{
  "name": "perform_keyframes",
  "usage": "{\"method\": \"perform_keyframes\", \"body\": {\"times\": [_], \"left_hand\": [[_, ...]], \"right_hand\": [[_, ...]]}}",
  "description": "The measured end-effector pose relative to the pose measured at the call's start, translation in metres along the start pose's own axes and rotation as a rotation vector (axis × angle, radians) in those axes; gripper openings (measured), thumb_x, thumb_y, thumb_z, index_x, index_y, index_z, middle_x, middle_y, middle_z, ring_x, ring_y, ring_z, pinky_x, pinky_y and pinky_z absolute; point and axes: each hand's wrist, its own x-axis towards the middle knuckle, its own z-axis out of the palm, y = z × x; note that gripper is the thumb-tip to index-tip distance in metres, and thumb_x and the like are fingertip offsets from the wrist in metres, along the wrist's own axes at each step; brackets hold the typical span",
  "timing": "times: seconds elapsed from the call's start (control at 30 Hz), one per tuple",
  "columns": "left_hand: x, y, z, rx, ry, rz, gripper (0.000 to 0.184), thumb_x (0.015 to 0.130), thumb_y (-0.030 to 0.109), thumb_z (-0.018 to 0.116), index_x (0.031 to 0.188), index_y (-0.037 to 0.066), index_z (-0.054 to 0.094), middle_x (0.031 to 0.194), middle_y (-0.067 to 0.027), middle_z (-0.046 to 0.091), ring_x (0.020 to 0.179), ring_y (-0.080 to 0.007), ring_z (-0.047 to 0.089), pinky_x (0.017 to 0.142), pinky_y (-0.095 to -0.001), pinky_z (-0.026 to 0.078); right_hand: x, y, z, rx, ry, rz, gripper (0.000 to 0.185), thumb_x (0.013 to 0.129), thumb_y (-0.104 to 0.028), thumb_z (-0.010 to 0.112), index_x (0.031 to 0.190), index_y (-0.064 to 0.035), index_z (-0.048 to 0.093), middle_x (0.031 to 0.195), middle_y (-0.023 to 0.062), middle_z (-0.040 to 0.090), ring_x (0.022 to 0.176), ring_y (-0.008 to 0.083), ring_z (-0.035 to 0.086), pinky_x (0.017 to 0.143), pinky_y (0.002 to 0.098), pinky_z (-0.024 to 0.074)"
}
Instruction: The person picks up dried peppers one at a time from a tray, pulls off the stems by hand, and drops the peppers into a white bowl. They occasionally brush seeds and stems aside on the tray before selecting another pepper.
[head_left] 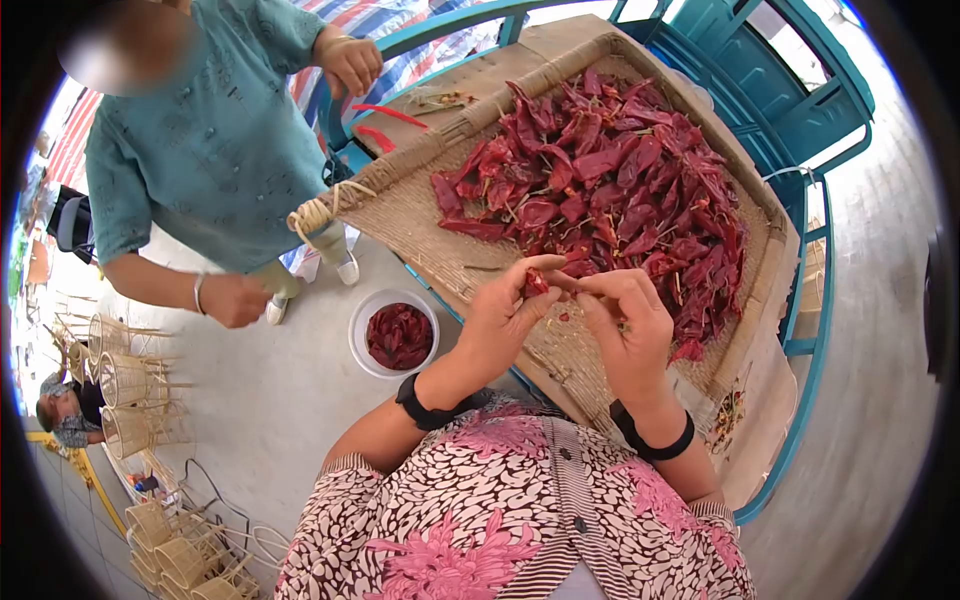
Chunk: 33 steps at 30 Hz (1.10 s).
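Observation:
My left hand (503, 316) is closed on a dried red chili pepper (537, 284), which shows between the thumb and fingers. Close beside it, my right hand (632, 325) makes a pinch, its fingertips nearly touching those of the left. What the right fingertips hold, if anything, is too small to make out. Both hands are over the near edge of a shallow woven tray (400, 215), where a big heap of dried red chilies (610, 180) lies. Below and left, a white bowl (358, 345) on the floor holds more red chilies (399, 337).
A teal metal frame (822, 275) surrounds and supports the tray. Another person in a teal shirt (215, 140) stands at the left, one hand near the tray's corner. Woven baskets (125, 380) stand farther left, near another person (72, 410). Stems and seeds (730, 418) lie at right.

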Motion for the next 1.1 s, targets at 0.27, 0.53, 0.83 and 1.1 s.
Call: {"method": "perform_keyframes", "body": {"times": [0.27, 0.53, 0.83, 1.1], "left_hand": [[0.001, -0.018, -0.001, 0.391, 0.056, 0.244, 0.065, 0.087, -0.007, 0.057, 0.147, 0.003, 0.034, 0.114, -0.0115, 0.059, 0.102, -0.0220, 0.057, 0.092, -0.0326, 0.045], [-0.002, -0.022, 0.001, 0.853, -0.007, 0.331, 0.063, 0.079, -0.007, 0.058, 0.140, -0.004, 0.039, 0.094, -0.0150, 0.061, 0.089, -0.0335, 0.055, 0.078, -0.0413, 0.045], [-0.019, -0.018, 0.001, 0.159, 0.147, -0.177, 0.028, 0.094, 0.005, 0.059, 0.122, 0.003, 0.055, 0.076, 0.0001, 0.052, 0.070, -0.0085, 0.047, 0.066, -0.0239, 0.043], [-0.025, -0.017, 0.004, 0.132, 0.224, -0.108, 0.026, 0.093, 0.017, 0.065, 0.115, 0.004, 0.058, 0.077, 0.0068, 0.045, 0.066, -0.0020, 0.037, 0.059, -0.0179, 0.031]], "right_hand": [[0.007, 0.011, 0.017, 0.038, -0.072, -0.071, 0.023, 0.081, -0.001, 0.071, 0.103, -0.0041, 0.067, 0.090, 0.0078, 0.064, 0.064, 0.0143, 0.062, 0.056, 0.0261, 0.0497], [0.001, 0.014, 0.014, -0.048, -0.191, 0.116, 0.021, 0.076, -0.008, 0.072, 0.095, -0.0068, 0.064, 0.085, 0.0046, 0.063, 0.059, 0.0143, 0.062, 0.054, 0.0272, 0.0498], [0.018, 0.105, -0.008, -0.643, -0.098, 0.397, 0.025, 0.085, -0.025, 0.066, 0.104, -0.0085, 0.063, 0.105, 0.0125, 0.059, 0.091, 0.0329, 0.064, 0.077, 0.0445, 0.0500], [0.024, 0.142, 0.016, -0.587, -0.072, 0.512, 0.030, 0.086, -0.031, 0.066, 0.106, -0.0088, 0.065, 0.099, 0.0126, 0.061, 0.092, 0.0338, 0.062, 0.078, 0.0438, 0.0486]]}}
